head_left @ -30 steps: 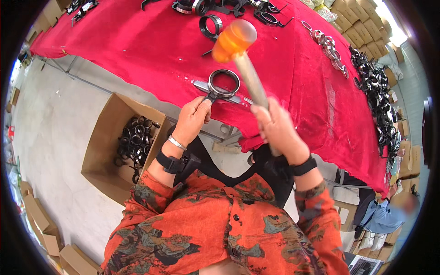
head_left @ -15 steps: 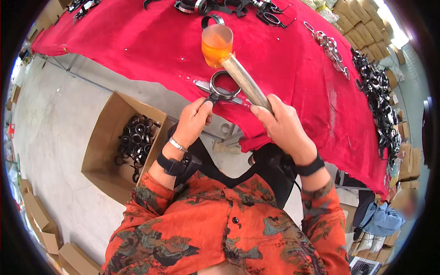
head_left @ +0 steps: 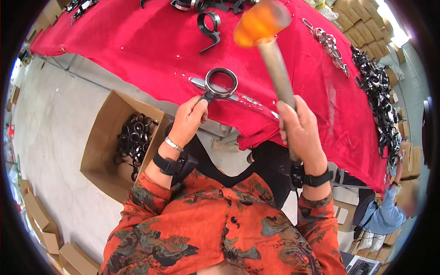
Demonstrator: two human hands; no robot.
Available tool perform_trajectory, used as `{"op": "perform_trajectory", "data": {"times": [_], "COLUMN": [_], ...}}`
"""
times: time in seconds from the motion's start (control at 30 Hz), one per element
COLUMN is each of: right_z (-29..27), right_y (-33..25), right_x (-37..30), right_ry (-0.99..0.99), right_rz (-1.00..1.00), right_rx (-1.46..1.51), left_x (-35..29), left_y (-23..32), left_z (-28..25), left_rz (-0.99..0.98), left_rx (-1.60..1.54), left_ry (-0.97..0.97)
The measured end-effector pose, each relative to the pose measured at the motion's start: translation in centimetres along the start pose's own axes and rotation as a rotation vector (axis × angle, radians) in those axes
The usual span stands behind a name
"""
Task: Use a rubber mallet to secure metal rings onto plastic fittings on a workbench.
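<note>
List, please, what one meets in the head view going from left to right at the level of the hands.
Cardboard box of black rings → left hand holding the ring clamp by its stem → right hand gripping the mallet handle → red table cover → heap of clamps at the far right.

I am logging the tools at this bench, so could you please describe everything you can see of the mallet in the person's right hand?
The mallet has a rounded, translucent orange head, blurred, on a straight pale handle that looks wooden. It is raised above the red cloth, head up and away from the person and tilted slightly to their left. Only the right hand touches it, wrapped around the handle's lower end; the handle's tip shows below the fist. The head hangs clear of the ring clamp, which the left hand steadies.
</note>
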State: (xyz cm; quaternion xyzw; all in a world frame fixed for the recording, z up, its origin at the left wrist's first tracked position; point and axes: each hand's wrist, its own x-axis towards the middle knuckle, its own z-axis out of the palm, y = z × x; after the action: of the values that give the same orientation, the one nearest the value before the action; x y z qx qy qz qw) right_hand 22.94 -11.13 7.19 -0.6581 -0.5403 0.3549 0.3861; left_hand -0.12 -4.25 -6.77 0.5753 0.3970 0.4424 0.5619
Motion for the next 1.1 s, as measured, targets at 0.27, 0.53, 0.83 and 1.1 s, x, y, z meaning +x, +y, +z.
{"op": "perform_trajectory", "data": {"times": [0.27, 0.53, 0.83, 1.1], "right_z": [0.1, 2.3, 0.9, 2.9], "right_y": [4.8, 8.2, 5.8, 6.9], "right_x": [-1.6, -4.8, -6.2, -5.6], "right_ry": [-0.114, -0.077, 0.026, -0.036], "right_rz": [0.325, 0.134, -0.036, -0.222], "right_rx": [0.278, 0.311, 0.385, -0.194], "left_x": [0.3, 0.3, -0.2, -0.1], "left_y": [-0.2, -0.4, -0.2, 0.1], "left_z": [0.2, 1.2, 1.1, 1.2], "left_rz": [0.023, 0.059, 0.063, 0.019], "left_rx": [-0.027, -0.006, 0.019, 0.034], "left_ry": [-0.007, 0.009, 0.068, 0.023]}}
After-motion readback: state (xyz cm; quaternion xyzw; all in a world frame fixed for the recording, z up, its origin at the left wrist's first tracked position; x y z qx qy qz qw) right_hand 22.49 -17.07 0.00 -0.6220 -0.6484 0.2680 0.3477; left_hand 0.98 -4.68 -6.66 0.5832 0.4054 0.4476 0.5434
